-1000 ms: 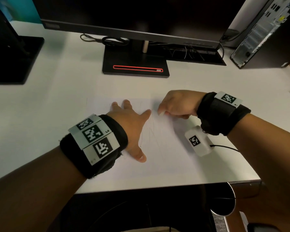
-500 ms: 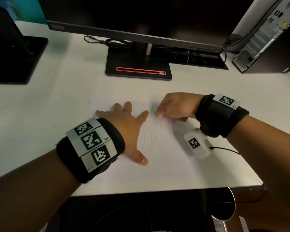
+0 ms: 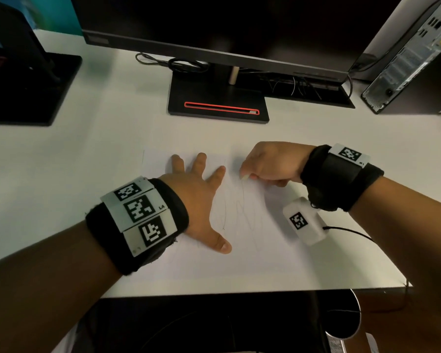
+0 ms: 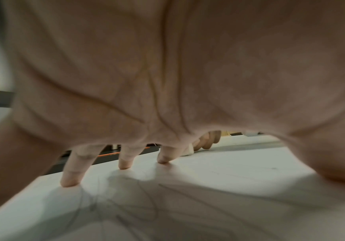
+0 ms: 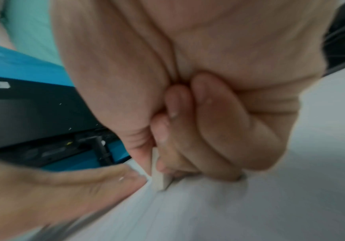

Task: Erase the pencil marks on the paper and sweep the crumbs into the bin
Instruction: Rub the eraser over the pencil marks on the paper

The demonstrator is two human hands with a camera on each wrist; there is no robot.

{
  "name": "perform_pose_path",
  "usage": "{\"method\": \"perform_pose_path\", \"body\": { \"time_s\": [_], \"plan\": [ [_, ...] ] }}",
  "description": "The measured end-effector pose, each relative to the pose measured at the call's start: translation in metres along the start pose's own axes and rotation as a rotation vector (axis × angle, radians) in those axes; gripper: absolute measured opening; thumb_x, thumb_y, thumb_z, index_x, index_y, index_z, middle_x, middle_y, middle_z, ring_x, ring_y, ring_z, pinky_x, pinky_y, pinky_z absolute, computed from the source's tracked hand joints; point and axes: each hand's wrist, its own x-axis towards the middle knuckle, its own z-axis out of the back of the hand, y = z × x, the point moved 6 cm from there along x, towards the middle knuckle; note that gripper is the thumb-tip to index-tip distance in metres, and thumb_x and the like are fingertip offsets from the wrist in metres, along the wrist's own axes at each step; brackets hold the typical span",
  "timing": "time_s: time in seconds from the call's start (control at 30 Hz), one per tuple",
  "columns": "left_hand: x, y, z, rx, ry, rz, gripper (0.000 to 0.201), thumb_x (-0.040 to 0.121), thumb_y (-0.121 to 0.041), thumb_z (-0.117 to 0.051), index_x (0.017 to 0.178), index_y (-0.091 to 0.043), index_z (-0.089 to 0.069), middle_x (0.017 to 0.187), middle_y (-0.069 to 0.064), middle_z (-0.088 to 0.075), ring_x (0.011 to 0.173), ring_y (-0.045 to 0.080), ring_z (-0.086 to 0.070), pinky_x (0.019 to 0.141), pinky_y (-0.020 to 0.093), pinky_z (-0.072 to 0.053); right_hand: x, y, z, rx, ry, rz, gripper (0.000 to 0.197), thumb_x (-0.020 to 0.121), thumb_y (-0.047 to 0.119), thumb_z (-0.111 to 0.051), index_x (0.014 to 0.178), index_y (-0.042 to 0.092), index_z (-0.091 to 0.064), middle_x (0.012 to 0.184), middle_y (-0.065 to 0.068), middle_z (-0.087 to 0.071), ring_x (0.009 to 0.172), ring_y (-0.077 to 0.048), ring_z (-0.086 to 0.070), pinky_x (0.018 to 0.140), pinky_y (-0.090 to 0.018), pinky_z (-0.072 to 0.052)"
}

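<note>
On the paper (image 3: 252,250), left hand (image 3: 199,200) lies flat; right hand (image 3: 270,161) pinches eraser (image 5: 161,179).

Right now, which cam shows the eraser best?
Right wrist: the white eraser is close up, pinched by the right hand, its tip on the paper. Left wrist shows a distant sliver; head shows only a tip.

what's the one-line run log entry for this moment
phase: erasing | left hand: flat on paper | right hand: pinches eraser on paper | pencil marks: remain | bin: not identifiable
</note>
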Motion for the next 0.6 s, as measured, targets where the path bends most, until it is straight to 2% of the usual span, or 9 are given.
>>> {"method": "perform_pose_path", "body": {
  "time_s": [0.13, 0.27, 0.4, 0.5, 0.6],
  "plan": [
    [0.001, -0.001, 0.0, -0.01, -0.003, -0.007, 0.144, 0.054, -0.09, -0.064, 0.15, -0.035, 0.028, 0.158, 0.004, 0.034, 0.143, 0.048, 0.024, 0.111, 0.065, -0.027, 0.004, -0.007, 0.014, 0.051, -0.077, -0.041, 0.028, 0.089, 0.029, -0.064, 0.067, 0.013, -0.058, 0.053, -0.003, -0.048, 0.052, -0.022, -0.037, 0.047, -0.026, -0.032],
    [0.002, 0.001, -0.001, -0.002, -0.001, 0.0, 0.144, 0.053, -0.091, -0.063, 0.15, -0.035, 0.028, 0.158, 0.004, 0.034, 0.143, 0.049, 0.024, 0.111, 0.065, -0.027, 0.004, -0.001, 0.002, 0.082, 0.003, -0.019, 0.033, 0.092, 0.027, -0.064, 0.063, 0.014, -0.055, 0.051, 0.0, -0.044, 0.049, -0.019, -0.036, 0.046, -0.026, -0.031],
    [0.002, -0.001, -0.001, -0.002, 0.005, 0.001, 0.144, 0.053, -0.091, -0.063, 0.149, -0.035, 0.029, 0.158, 0.004, 0.035, 0.142, 0.049, 0.024, 0.111, 0.065, -0.028, 0.008, -0.002, 0.01, 0.093, -0.058, -0.041, 0.031, 0.091, 0.027, -0.062, 0.063, 0.014, -0.055, 0.054, -0.003, -0.047, 0.051, -0.021, -0.038, 0.047, -0.026, -0.032],
    [0.002, 0.0, -0.001, -0.007, 0.005, 0.001, 0.145, 0.053, -0.091, -0.063, 0.149, -0.036, 0.029, 0.158, 0.003, 0.034, 0.143, 0.049, 0.024, 0.11, 0.065, -0.029, 0.01, 0.005, 0.004, 0.06, 0.0, -0.026, 0.031, 0.092, 0.027, -0.062, 0.065, 0.015, -0.053, 0.053, 0.0, -0.044, 0.05, -0.019, -0.036, 0.046, -0.025, -0.032],
    [0.002, 0.0, -0.001, -0.003, 0.006, -0.001, 0.145, 0.053, -0.091, -0.063, 0.149, -0.035, 0.029, 0.158, 0.004, 0.035, 0.142, 0.049, 0.024, 0.11, 0.065, -0.028, 0.011, 0.002, 0.012, 0.093, -0.043, -0.053, 0.032, 0.092, 0.025, -0.062, 0.063, 0.015, -0.053, 0.052, 0.001, -0.044, 0.051, -0.018, -0.035, 0.047, -0.026, -0.032]
  ]
}}
